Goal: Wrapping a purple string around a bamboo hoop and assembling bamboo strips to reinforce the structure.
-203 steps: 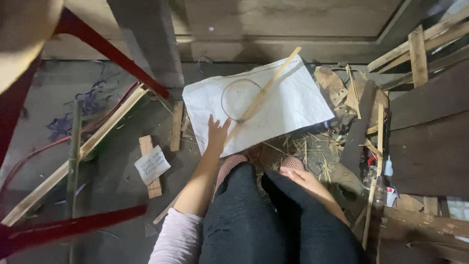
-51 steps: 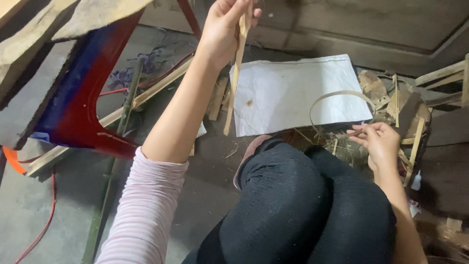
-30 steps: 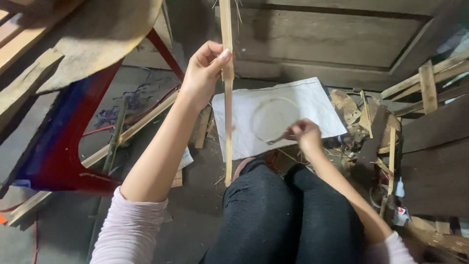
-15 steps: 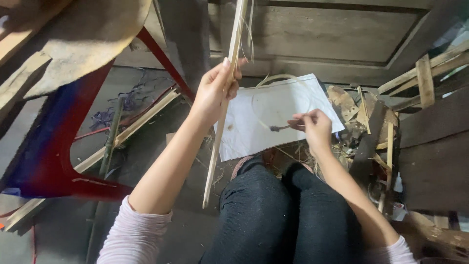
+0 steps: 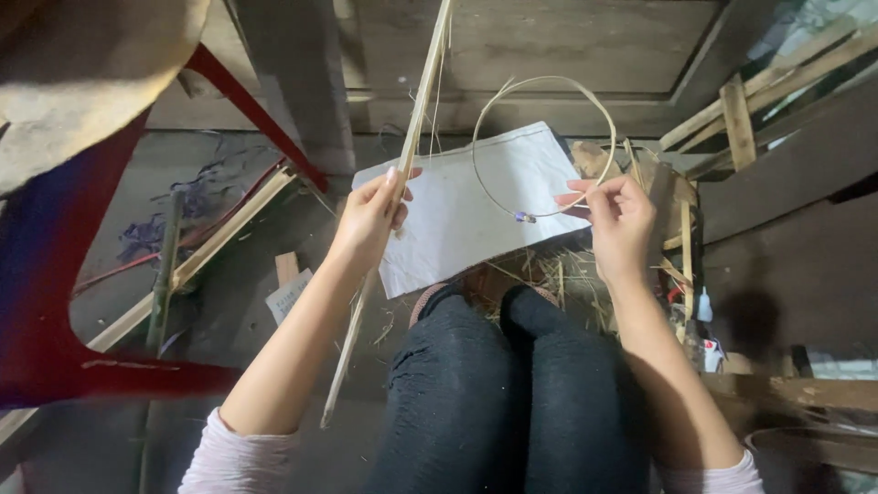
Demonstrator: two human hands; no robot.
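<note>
My left hand (image 5: 370,218) grips a long thin bamboo strip (image 5: 416,110) that runs from the top of the view down past my left knee, with loose fibres peeling off its upper part. My right hand (image 5: 617,215) pinches a thin bamboo hoop (image 5: 540,84), a ring bound at its lower side with a small dark wrap. The hoop is held upright above a white sheet (image 5: 476,215) lying on the floor in front of my knees. My legs in dark trousers fill the lower middle.
A red-framed chair (image 5: 55,302) stands at the left. Wooden slats and bamboo scraps (image 5: 732,119) pile up at the right, with a small white bottle (image 5: 704,306) among them. Straw litter lies by my feet. Loose sticks (image 5: 219,242) lie on the floor at left.
My right hand lifted the hoop off the white sheet and holds it upright. My left hand, with the strip, came down and closer to the middle.
</note>
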